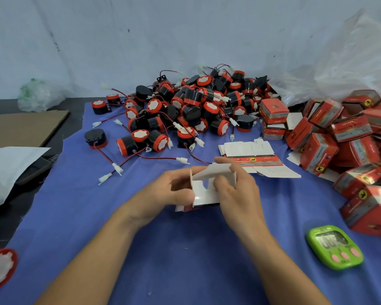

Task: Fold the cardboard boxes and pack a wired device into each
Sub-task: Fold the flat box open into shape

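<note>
Folding step. Cardboard box (204,193) half-formed, white inside up, mid surface. L hand (174,189) grip holds its side; R hand (237,190) grip pinches a flap. Next, prob: tuck flaps shut, then fetch a wired device (156,140) from the far-edge pile.

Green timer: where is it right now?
Head view, lower right: the green timer lies on the blue cloth, close beside the pile of folded red boxes.

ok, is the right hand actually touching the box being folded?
Touching. The head view shows the right hand pinching the white flap of the half-folded box, with no gap between them; the left hand grips its other side.
</note>
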Available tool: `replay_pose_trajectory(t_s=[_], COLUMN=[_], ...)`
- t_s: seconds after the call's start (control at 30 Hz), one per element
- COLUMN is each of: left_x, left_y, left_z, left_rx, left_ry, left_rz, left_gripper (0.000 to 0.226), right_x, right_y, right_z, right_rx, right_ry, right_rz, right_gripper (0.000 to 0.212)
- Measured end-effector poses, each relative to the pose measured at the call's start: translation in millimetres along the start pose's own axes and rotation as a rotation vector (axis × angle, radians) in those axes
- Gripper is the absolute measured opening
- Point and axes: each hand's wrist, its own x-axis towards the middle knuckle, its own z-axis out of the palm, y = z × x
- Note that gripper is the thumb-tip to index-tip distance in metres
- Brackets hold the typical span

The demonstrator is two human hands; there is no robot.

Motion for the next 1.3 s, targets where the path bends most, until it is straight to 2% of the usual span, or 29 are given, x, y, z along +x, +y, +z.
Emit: replay_pose_trajectory(t_s=[0.03, 0.1, 0.2, 0.3, 0.37, 0.47, 0.57, 0.63, 0.8, 0.87, 0.9, 0.97, 1.1, 1.17, 1.23, 1.3], left_x=[-2, -3, 0, 6, 10, 13, 14, 15, 16, 16, 16, 15, 14, 13, 11, 10], left_y=[0, -3, -4, 2, 3, -1, -3, -4, -2, -2, -2, -3, -4, -3, -4, -4], left_z=[-3, -4, 0, 12, 21, 34, 41, 42, 40, 40, 40, 42, 48, 47, 44, 37], left_rx=[-0.03, -0.077, -0.08, -0.123, -0.007, 0.256, 0.281, 0.224, -0.017, -0.074, -0.076, 0.003, 0.252, 0.302, 0.23, -0.03], left_ry=[-0.03, -0.014, 0.09, 0.234, 0.409, 0.614, 0.695, 0.732, 0.735, 0.778, 0.796, 0.787, 0.628, 0.58, 0.528, 0.413], left_rz=[-0.027, -0.077, -0.123, -0.123, -0.073, -0.038, -0.025, -0.015, 0.008, 0.011, 0.018, 0.027, -0.063, -0.091, -0.063, -0.023], left_gripper=[0.077, 0.071, 0.048, 0.043, 0.04, 0.035, 0.038, 0.041, 0.066, 0.061, 0.055, 0.043, 0.024, 0.021, 0.027, 0.046], right_x=[1, 2, -1, -4, -3, -3, -2, 0, 10, 12, 14, 15, 17, 17, 17, 16], right_y=[0, -1, 1, 2, -1, 1, 2, 2, 1, 2, 2, 5, 15, 16, 15, 13], right_z=[-1, -3, -2, 0, 4, 8, 6, 2, -14, -16, -16, -14, -7, -5, -4, -5], right_rx=[-0.011, -0.069, -0.257, -0.32, -0.261, -0.172, -0.133, -0.012, 0.52, 0.64, 0.678, 0.678, 0.41, 0.333, 0.316, 0.336], right_ry=[0.007, -0.021, -0.055, -0.045, -0.016, 0.043, 0.05, 0.012, -0.198, -0.281, -0.298, -0.277, -0.224, -0.21, -0.192, -0.147], right_rz=[0.007, 0.012, -0.013, -0.029, -0.006, 0.033, 0.043, 0.06, 0.123, 0.158, 0.18, 0.221, 0.113, 0.077, 0.073, 0.067], right_gripper=[0.05, 0.044, 0.033, 0.035, 0.043, 0.044, 0.039, 0.04, 0.049, 0.055, 0.049, 0.03, 0.018, 0.022, 0.022, 0.02])
